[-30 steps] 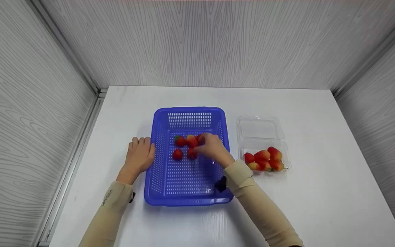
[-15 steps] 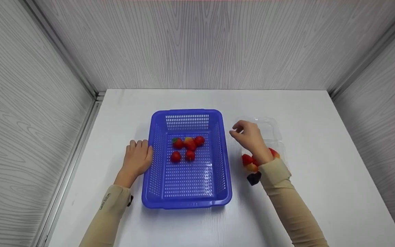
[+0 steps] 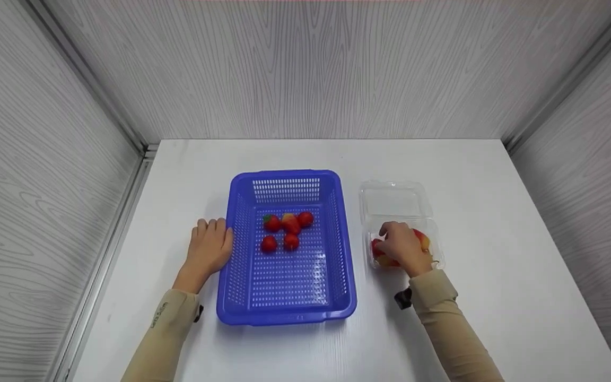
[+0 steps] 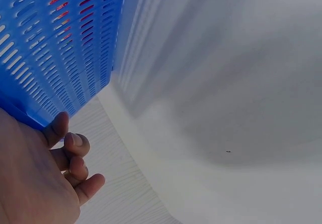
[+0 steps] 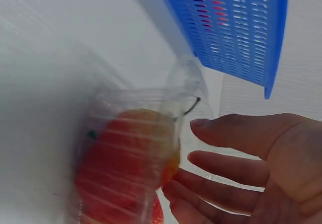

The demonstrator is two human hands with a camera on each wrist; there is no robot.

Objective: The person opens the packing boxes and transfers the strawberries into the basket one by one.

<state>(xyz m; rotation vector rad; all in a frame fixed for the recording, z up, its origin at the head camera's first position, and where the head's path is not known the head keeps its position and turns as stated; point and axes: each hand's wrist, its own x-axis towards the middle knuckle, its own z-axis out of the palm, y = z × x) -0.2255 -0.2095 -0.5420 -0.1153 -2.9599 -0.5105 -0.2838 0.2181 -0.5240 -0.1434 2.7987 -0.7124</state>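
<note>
In the head view, my left hand (image 3: 210, 246) holds the left rim of a blue plastic basket (image 3: 223, 297). Its thumb lies along the rim, and the left wrist view shows the fingers (image 4: 75, 139) loosely curled below the rim's outer side. Several red strawberries (image 3: 291, 224) lie inside the basket, one with a green cap. To the right, my right hand (image 3: 401, 244) is over a clear plastic clamshell box (image 3: 438, 233) holding red and yellow strawberries (image 5: 126, 158). Its thumb and fingers are spread apart at the box's edge, with nothing seen between them. The hand hides part of that fruit.
The box's clear lid (image 3: 391, 200) is folded back onto the white table (image 3: 475, 212). A narrow strip of table separates basket and box. Grey wood-grain panels (image 3: 305, 69) enclose the table's back and sides.
My right hand has moved out of the basket, rightward, then down to the strawberries in the clear box. The left hand stays at the basket's rim.
</note>
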